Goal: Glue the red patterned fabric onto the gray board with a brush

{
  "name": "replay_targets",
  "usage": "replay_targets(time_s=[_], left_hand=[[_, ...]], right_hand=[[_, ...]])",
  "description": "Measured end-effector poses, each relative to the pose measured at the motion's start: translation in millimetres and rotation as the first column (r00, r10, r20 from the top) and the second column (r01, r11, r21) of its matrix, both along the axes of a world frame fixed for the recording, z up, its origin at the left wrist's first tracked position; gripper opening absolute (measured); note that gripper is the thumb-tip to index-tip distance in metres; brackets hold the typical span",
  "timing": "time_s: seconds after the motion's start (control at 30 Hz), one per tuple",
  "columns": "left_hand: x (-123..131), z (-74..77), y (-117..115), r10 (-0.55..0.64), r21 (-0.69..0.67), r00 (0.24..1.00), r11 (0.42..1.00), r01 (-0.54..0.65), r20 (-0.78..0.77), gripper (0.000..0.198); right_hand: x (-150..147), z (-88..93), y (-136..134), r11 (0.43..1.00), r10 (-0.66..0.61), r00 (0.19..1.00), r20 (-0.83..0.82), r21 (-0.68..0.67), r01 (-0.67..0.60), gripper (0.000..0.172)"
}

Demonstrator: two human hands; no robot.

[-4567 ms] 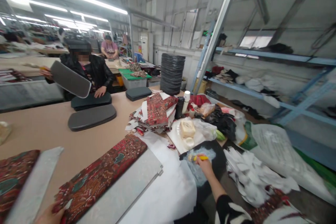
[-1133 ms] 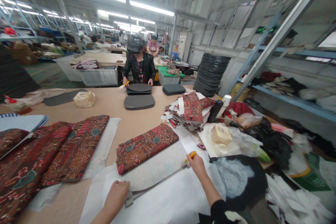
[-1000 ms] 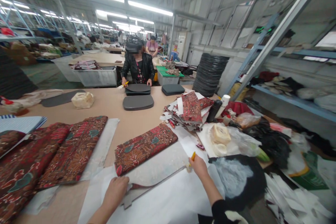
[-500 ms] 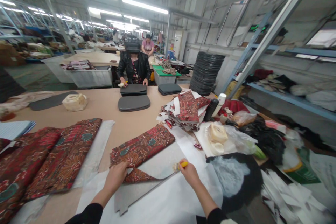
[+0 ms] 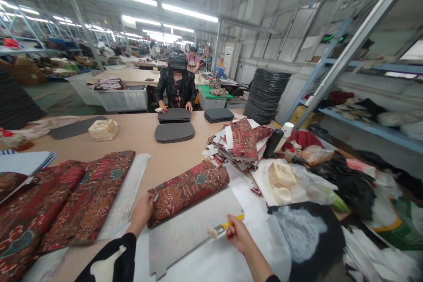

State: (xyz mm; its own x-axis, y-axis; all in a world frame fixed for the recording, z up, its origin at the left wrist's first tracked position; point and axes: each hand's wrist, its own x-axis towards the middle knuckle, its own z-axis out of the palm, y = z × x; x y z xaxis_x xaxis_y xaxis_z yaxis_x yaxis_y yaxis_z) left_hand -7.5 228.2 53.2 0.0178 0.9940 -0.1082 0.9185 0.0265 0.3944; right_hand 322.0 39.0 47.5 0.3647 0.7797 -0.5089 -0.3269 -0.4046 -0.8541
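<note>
My left hand [image 5: 141, 213] grips the near left end of a red patterned fabric panel [image 5: 188, 190], which is folded back over a grey board [image 5: 191, 229]. The board lies on white paper [image 5: 251, 194] on the table. My right hand [image 5: 238, 234] is closed on a yellow-handled brush [image 5: 224, 227]; its pale bristle tip rests on the board's near edge. A black pad smeared with white glue [image 5: 302, 235] lies just right of that hand.
More red patterned panels [image 5: 76, 198] lie at left. A pile of fabric and paper scraps [image 5: 241, 141], bottles [image 5: 276, 141] and plastic bags [image 5: 333, 172] crowd the right. Across the tan table [image 5: 139, 134] a person in black [image 5: 176, 88] handles grey pads [image 5: 174, 132]. Blue shelving [image 5: 363, 75] stands right.
My left hand has folded the fabric back off the board, so its grey surface shows. My right hand with the brush has moved from the board's far corner to its near edge.
</note>
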Motion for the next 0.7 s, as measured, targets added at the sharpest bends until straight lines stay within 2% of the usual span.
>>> replay_targets(time_s=[0.07, 0.1, 0.13, 0.17, 0.2, 0.27, 0.33, 0.37, 0.4, 0.43, 0.5, 0.53, 0.6, 0.63, 0.7], left_hand=[[-11.3, -5.3, 1.8, 0.058, -0.014, 0.998, 0.998, -0.058, 0.006, 0.033], [-15.1, -7.8, 1.4, 0.079, -0.019, 0.997, 0.997, -0.078, 0.010, 0.032], [-17.3, -10.0, 0.6, 0.091, -0.021, 0.996, 0.996, -0.091, 0.014, 0.030], [-18.1, -11.8, -0.2, 0.097, -0.020, 0.995, 0.995, -0.097, 0.018, 0.029], [-17.6, -13.0, -1.0, 0.099, -0.015, 0.995, 0.995, -0.099, 0.021, 0.029], [-14.6, -13.1, -2.7, 0.109, 0.003, 0.994, 0.994, -0.109, 0.020, 0.031], [-11.4, -10.2, -6.9, 0.142, 0.029, 0.990, 0.989, -0.142, 0.006, 0.037], [-10.4, -8.0, -11.1, 0.161, 0.057, 0.987, 0.985, -0.160, -0.011, 0.039], [-10.1, -5.9, -17.4, 0.170, 0.100, 0.985, 0.981, -0.167, -0.032, 0.041], [-10.4, -4.2, -26.0, 0.163, 0.146, 0.985, 0.977, -0.154, -0.052, 0.042], [-12.2, -3.7, -50.1, 0.089, 0.206, 0.993, 0.976, -0.072, -0.076, 0.041], [-13.3, -5.4, -64.9, 0.027, 0.204, 0.996, 0.979, -0.010, -0.081, 0.040], [-14.6, -12.6, -96.3, -0.109, 0.141, 0.991, 0.983, 0.120, -0.082, 0.038], [-14.8, -17.4, -111.3, -0.169, 0.106, 0.982, 0.978, 0.178, -0.088, 0.037], [-14.4, -26.9, -136.3, -0.256, 0.063, 0.962, 0.963, 0.262, -0.091, 0.036]], right_hand=[[13.0, 0.5, -2.3, 0.972, -0.234, 0.972, -0.020, 0.009, 0.234, 0.032], [13.4, 2.3, -3.2, 0.951, -0.308, 0.951, -0.010, 0.007, 0.308, 0.029], [8.0, 4.4, -3.9, 0.944, -0.331, 0.943, 0.038, 0.026, 0.330, 0.025], [-3.4, 6.4, -4.6, 0.954, -0.300, 0.949, 0.100, 0.053, 0.296, 0.021], [-19.8, 8.0, -5.3, 0.975, -0.217, 0.962, 0.167, 0.084, 0.205, 0.019], [-58.3, 9.3, -6.5, 0.985, 0.055, 0.954, 0.294, 0.140, -0.100, 0.014], [-85.2, 8.5, -7.7, 0.904, 0.299, 0.859, 0.414, 0.166, -0.395, 0.009], [-87.9, 8.0, -8.4, 0.862, 0.361, 0.803, 0.475, 0.157, -0.481, 0.009], [-82.1, 7.8, -9.2, 0.846, 0.381, 0.756, 0.533, 0.130, -0.518, 0.009], [-68.3, 8.3, -10.3, 0.860, 0.357, 0.723, 0.591, 0.093, -0.501, 0.009], [-25.8, 12.1, -12.5, 0.936, 0.242, 0.666, 0.706, 0.010, -0.351, 0.012], [-3.9, 15.3, -13.4, 0.971, 0.167, 0.621, 0.766, -0.018, -0.238, 0.016], [23.3, 22.8, -14.2, 0.995, 0.090, 0.504, 0.859, -0.060, -0.074, 0.022], [23.6, 26.3, -14.1, 0.997, 0.074, 0.470, 0.879, -0.056, -0.052, 0.023], [-5.0, 30.7, -13.3, 0.988, 0.093, 0.488, 0.868, -0.020, -0.152, 0.022]])
